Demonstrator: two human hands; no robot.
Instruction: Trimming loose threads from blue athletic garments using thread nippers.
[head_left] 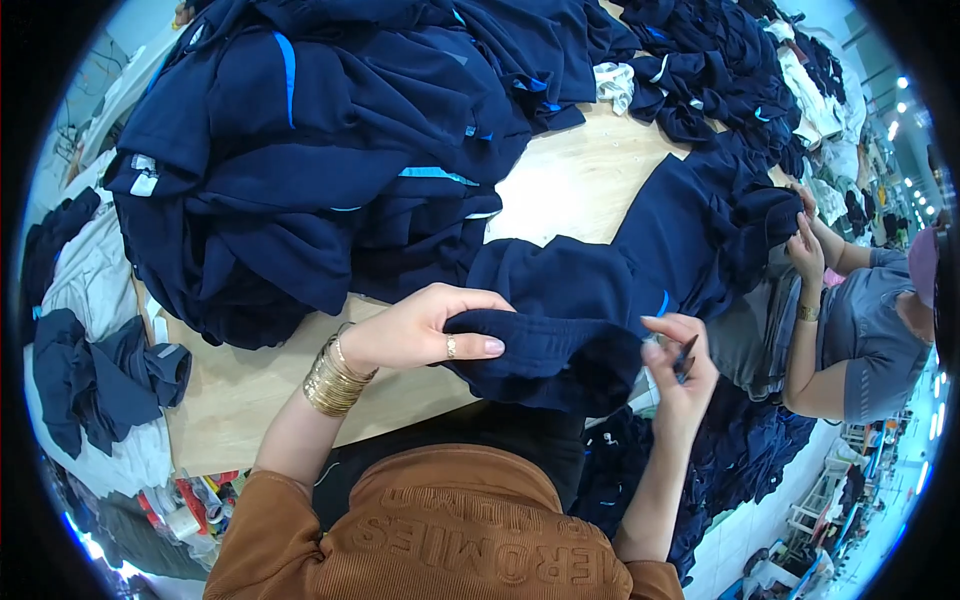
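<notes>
My left hand [440, 328] is closed on the gathered waistband of navy trousers [560, 275], thumb on the near side of the band. The band is stretched sideways in front of me, and the cloth runs away from it over the table. At the band's right end is my right hand [680, 375], its thumb and forefinger bent close to the edge; whether they touch it I cannot tell. A small dark pointed tool [686, 358], which looks like thread snips, is tucked in that hand, mostly covered by the fingers.
A large heap of navy garments [300, 150] with bright blue strips fills the table's left side. More navy clothes [700, 90] lie at the far right. The wooden table [560, 180] shows between them. At right, a co-worker [850, 320] handles another navy garment.
</notes>
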